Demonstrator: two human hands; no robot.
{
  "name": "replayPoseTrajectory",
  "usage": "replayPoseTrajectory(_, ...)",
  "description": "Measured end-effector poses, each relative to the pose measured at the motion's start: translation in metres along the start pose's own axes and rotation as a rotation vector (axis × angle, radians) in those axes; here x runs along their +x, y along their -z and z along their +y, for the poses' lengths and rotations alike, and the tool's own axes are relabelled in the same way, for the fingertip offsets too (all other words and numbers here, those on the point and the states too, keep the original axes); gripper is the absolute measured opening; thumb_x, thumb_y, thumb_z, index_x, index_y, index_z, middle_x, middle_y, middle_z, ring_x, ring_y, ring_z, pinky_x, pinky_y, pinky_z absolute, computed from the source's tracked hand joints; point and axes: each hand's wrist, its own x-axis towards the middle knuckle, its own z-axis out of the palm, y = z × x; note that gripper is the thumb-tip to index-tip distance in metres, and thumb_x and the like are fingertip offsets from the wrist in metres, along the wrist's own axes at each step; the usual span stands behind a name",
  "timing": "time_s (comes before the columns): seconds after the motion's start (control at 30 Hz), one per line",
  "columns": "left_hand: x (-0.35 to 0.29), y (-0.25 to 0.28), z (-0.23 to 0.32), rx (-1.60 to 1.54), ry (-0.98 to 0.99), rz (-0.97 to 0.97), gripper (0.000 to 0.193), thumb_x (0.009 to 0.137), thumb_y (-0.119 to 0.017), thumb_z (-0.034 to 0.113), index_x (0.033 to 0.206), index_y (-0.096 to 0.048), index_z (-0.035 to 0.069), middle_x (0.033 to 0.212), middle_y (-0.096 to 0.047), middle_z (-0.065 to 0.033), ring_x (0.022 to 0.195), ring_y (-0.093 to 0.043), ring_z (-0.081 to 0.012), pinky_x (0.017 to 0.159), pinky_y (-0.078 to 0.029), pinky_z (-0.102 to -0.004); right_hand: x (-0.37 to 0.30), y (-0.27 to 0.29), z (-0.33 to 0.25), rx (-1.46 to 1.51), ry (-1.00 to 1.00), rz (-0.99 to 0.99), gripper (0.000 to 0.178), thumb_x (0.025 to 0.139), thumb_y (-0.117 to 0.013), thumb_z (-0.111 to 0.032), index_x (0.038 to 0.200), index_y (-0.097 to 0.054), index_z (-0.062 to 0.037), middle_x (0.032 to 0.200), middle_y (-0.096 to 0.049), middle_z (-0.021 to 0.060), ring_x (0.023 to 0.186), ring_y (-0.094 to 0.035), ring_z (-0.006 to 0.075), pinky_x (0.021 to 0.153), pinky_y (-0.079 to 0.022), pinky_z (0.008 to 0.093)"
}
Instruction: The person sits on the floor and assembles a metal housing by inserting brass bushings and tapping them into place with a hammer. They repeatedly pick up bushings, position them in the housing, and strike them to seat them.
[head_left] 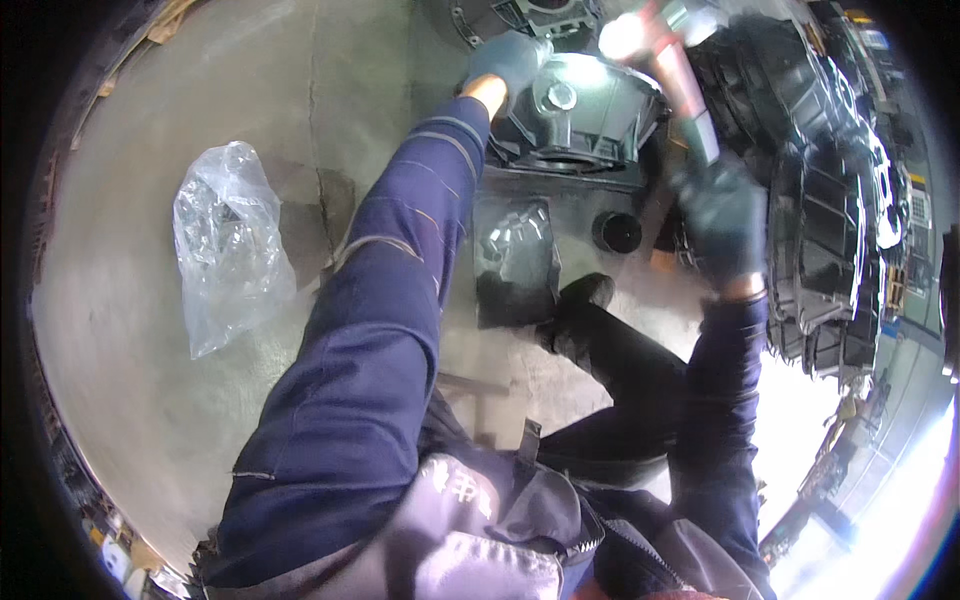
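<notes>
A grey metal gearbox housing (pixel 600 115) with a round boss on its side stands in front of me. At its upper left rim is my gloved left hand (pixel 508 62), its fingers closed; what they grip is hidden. My right hand (pixel 725 218), in a dark glove and blurred by motion, is wrapped round the grip of a hammer (pixel 682 88) with a reddish handle. The hammer is raised at the housing's right, its bright, smeared head near the far right rim.
More metal housings (pixel 820 225) are stacked along the right. Another casting (pixel 530 18) lies beyond the housing. A clear plastic bag (pixel 230 250) rests on the floor at left. Nearer me are a dark, shiny bag-like sheet (pixel 517 260) and a black round cup-like part (pixel 616 232), beside my shoe.
</notes>
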Motion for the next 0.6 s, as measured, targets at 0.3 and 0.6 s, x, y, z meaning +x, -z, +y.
replayPoseTrajectory(0.3,0.003,-0.005,0.003,-0.063,0.097,0.064,0.053,0.099,-0.050,0.049,0.116,-0.075,0.006,0.121,-0.070,-0.0240,0.116,-0.066,-0.0427,0.100,-0.050,-0.0503,0.020,-0.010,-0.089,0.151,-0.038,0.553,0.025,0.096,-0.068,-0.021,0.113,-0.070,-0.0023,0.085,-0.070,0.0134,0.073,-0.068,0.0224,0.062,-0.053,0.0321)
replayPoseTrajectory(0.6,-0.001,0.000,0.001,-0.035,0.029,0.062,0.049,0.098,-0.048,0.044,0.114,-0.075,0.006,0.120,-0.070,-0.0237,0.115,-0.066,-0.0436,0.098,-0.051,-0.0516,0.034,0.065,-0.024,0.131,-0.276,0.145,0.024,0.092,-0.076,-0.026,0.095,-0.073,-0.0027,0.074,-0.071,0.0102,0.064,-0.068,0.0205,0.059,-0.054,0.0363)
